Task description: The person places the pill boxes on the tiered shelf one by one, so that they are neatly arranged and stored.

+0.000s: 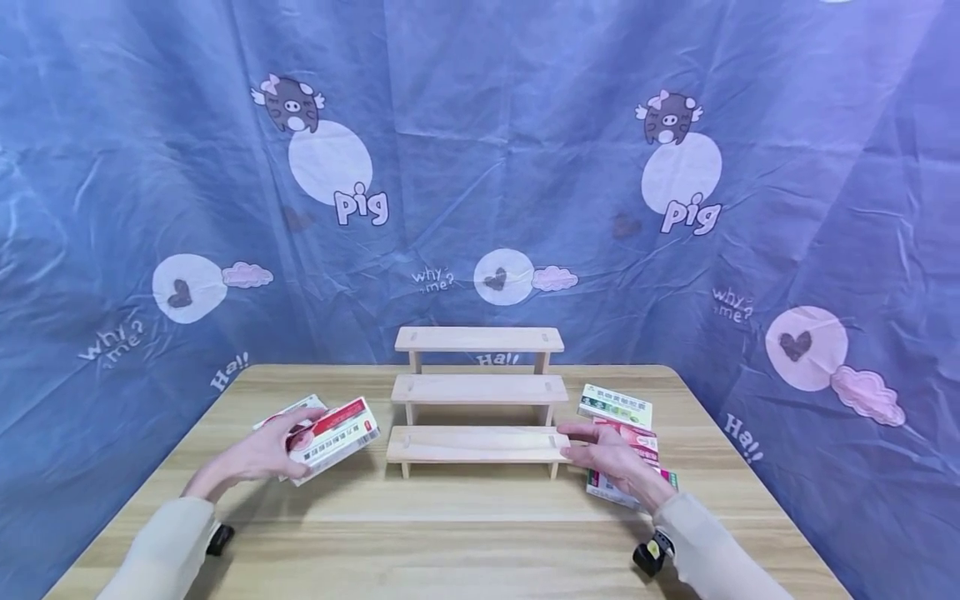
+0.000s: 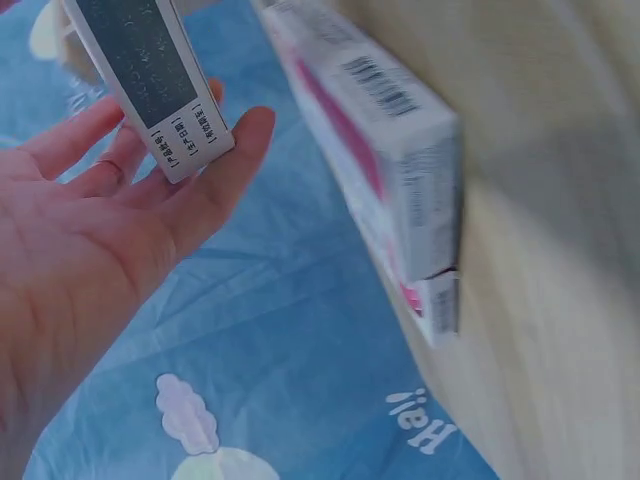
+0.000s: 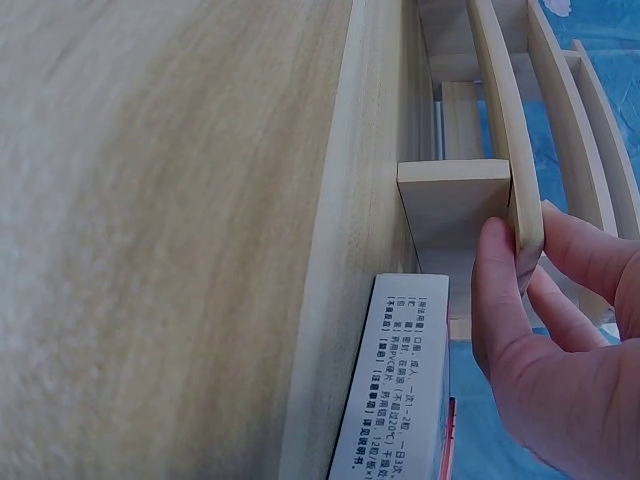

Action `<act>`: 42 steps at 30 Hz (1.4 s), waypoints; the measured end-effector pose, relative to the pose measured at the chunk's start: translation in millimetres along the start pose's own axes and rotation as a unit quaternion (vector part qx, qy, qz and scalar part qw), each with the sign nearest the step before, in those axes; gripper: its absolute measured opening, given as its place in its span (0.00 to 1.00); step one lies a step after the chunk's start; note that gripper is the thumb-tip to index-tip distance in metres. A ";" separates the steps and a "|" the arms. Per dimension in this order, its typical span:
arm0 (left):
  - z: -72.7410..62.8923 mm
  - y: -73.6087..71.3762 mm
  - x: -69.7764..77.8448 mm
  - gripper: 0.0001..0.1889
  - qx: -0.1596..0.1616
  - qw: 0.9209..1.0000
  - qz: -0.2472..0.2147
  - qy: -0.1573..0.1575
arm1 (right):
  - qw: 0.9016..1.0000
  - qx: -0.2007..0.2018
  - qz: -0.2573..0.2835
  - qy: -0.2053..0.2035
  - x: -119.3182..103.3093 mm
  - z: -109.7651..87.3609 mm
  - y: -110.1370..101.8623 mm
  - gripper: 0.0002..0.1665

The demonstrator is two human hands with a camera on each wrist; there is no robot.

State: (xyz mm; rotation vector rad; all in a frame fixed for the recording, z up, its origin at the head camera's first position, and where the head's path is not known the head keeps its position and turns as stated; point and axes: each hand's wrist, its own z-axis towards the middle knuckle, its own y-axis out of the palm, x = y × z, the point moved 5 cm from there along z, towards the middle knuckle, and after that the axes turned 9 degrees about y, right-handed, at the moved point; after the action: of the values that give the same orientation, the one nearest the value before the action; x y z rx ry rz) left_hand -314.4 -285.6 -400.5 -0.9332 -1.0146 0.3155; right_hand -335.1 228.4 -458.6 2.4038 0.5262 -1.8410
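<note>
My left hand (image 1: 255,454) holds a red and white medicine box (image 1: 341,446), tilted, at the left of the table. In the left wrist view the box's white end panel (image 2: 185,140) shows between thumb and fingers. Behind it lie other white medicine boxes (image 2: 400,150), partly hidden in the head view. At the middle stands a three-tier wooden display stand (image 1: 476,444). My right hand (image 1: 611,458) pinches the right end of its lowest board (image 3: 515,150), thumb on one face and fingers on the other.
Right of the stand lie a green and white box (image 1: 615,406), a red box (image 1: 636,439) and a magenta and green box (image 1: 611,489), partly behind my right hand. The wooden table (image 1: 450,550) ends at a blue patterned cloth (image 1: 450,167) behind and at both sides.
</note>
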 end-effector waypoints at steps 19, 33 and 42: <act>42.1 -25.8 15.7 0.45 0.093 0.996 -0.014 0.003 | 1.000 -0.006 -0.004 -0.009 -3.0 -0.2 0.6 0.33; 77.8 -28.6 34.8 0.45 0.157 0.980 -0.115 0.033 | 1.000 0.000 0.012 0.004 0.5 -0.1 1.7 0.34; 104.0 -27.5 50.8 0.42 0.197 0.967 -0.145 0.065 | 0.999 -0.005 0.029 0.013 2.4 -0.2 1.3 0.34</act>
State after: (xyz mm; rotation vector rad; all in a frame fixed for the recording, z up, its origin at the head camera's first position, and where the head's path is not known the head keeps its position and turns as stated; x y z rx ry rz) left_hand -379.3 -216.6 -328.6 -0.4324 -0.9108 0.1961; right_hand -334.0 227.7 -461.0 2.4129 0.4605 -1.7828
